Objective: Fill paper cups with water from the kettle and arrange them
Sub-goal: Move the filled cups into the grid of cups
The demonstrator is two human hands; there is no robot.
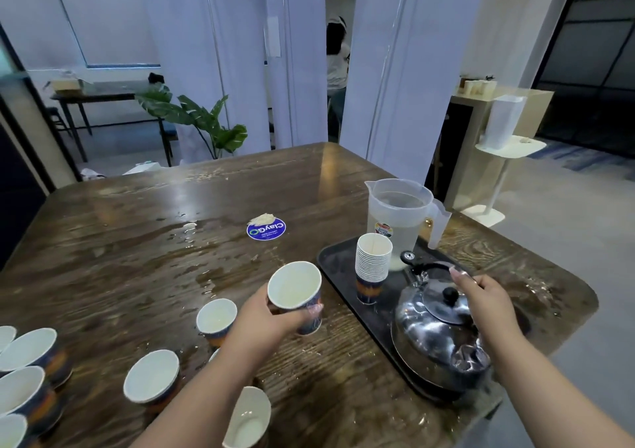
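Observation:
My left hand (pixel 271 320) grips a paper cup (pixel 296 291) with a white inside and dark blue outside, held tilted just above the wooden table (pixel 137 258). My right hand (pixel 481 293) is curled around the handle of the shiny steel kettle (pixel 436 341), which sits on the black tray (pixel 335 258) at the right. A stack of empty cups (pixel 372 262) stands on the tray beside the kettle. Several more cups stand on the table at the left and front, among them one (pixel 216 318) close to my left wrist and another (pixel 151 377) further left.
A clear plastic jug (pixel 398 217) with water stands at the tray's far end. A round blue sticker (pixel 266 230) lies mid-table, and water is spilled across the wood around it. A person stands behind white pillars far back; a plant stands beyond the table's far edge.

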